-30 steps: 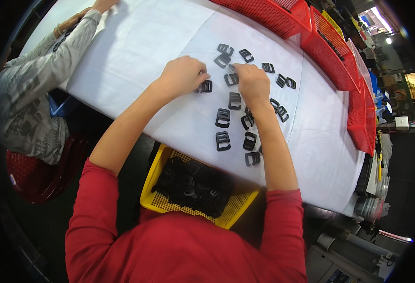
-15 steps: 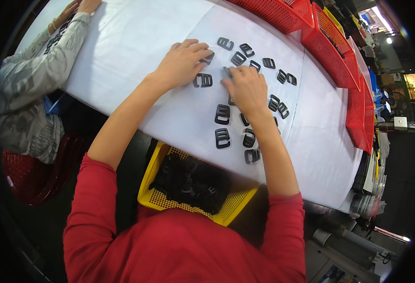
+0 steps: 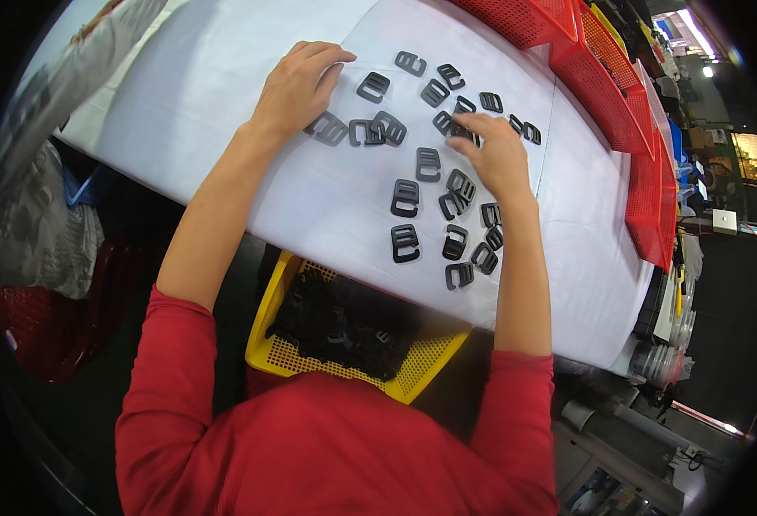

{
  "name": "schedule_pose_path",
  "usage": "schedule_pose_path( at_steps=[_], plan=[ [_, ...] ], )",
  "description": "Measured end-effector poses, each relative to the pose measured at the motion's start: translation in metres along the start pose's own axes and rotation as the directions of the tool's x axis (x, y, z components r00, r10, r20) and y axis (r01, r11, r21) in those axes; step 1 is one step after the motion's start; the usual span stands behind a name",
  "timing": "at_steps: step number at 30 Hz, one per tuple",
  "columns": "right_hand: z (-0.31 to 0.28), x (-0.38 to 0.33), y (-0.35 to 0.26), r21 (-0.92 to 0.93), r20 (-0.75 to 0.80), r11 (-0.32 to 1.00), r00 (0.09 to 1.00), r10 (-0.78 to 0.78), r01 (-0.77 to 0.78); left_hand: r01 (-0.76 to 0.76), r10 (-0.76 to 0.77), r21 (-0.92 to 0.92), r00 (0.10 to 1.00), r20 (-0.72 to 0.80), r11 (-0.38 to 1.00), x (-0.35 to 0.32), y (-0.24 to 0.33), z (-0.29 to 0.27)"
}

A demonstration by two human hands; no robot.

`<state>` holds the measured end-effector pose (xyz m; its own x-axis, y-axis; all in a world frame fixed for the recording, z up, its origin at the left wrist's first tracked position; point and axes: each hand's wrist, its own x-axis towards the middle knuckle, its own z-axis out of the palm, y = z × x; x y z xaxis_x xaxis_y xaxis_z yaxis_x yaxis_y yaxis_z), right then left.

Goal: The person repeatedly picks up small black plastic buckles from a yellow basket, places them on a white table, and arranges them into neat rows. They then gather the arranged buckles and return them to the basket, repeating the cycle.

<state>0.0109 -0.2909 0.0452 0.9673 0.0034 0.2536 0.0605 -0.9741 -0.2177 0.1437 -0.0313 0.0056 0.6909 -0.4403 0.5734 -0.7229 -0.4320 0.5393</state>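
— What is held by the left hand (image 3: 297,86)?

— Nothing is seen to be held. Its fingers are stretched out and the thumb is set apart, over the white table (image 3: 301,206). A grey buckle (image 3: 333,129) is seen just beside the heel of the hand, left of the upper centre; whether it is touched cannot be told.

— And by the right hand (image 3: 500,159)?

— Its thumb and fingers are narrowly bent at a dark buckle (image 3: 465,130), right of the upper centre. Whether that piece is pinched or only covered cannot be told.

— Where are the others found?

— Loose buckles (image 3: 404,244) are scattered down the middle of the frame; an overlapping pair (image 3: 390,128) is seen between the hands.

— Which step is judged to be in hand?

— Most likely the pieces are being spread and separated. For the next move, a light fingertip slide or pinch seems called for, so that neighbours are not dragged along.

— What is seen farther out?

— Dark pieces (image 3: 344,331) are held in a yellow basket (image 3: 428,365), lower centre. Red baskets (image 3: 649,193) are lined up at upper right, and a co-worker's grey sleeve (image 3: 90,69) is seen at upper left.
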Motion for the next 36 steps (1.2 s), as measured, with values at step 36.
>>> schedule_pose_path(
  at_steps=[36],
  plan=[
    [0.025, -0.017, -0.046, 0.025, -0.162, 0.990, 0.978, -0.130, 0.135, -0.029, 0.039, -0.111, 0.995, 0.092, 0.993, 0.001, 0.010, -0.018]
  ],
)
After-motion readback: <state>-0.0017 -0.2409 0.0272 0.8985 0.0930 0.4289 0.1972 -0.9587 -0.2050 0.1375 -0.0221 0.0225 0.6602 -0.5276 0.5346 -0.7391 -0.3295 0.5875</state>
